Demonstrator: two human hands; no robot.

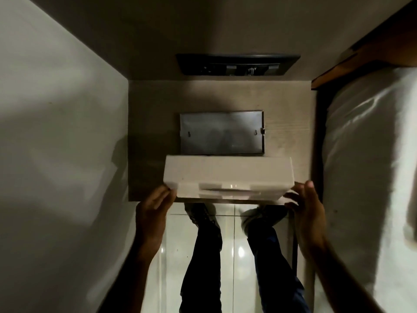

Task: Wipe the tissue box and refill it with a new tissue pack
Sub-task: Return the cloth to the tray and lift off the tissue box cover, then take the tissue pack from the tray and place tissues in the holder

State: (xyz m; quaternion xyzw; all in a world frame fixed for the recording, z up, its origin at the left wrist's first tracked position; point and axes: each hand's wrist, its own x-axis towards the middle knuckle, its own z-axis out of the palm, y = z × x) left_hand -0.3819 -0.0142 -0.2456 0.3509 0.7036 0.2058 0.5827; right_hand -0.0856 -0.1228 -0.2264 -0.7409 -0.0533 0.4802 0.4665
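A white rectangular tissue box cover [228, 171] sits at the near edge of a small beige bedside table [144, 123], its slotted face turned toward me. My left hand [155, 203] holds its left end and my right hand [302, 199] holds its right end, fingers curled around the lower corners. Just behind it lies a flat grey metal back plate [222, 133] with two keyhole slots. The box is motion-blurred. No tissue pack or cloth is in view.
A black switch and socket panel [237, 64] is on the wall behind the table. A pale wall closes the left side. A bed with a white pillow [365, 154] and wooden headboard [361, 62] lies to the right. My legs and shoes stand on glossy floor tiles [234, 249] below.
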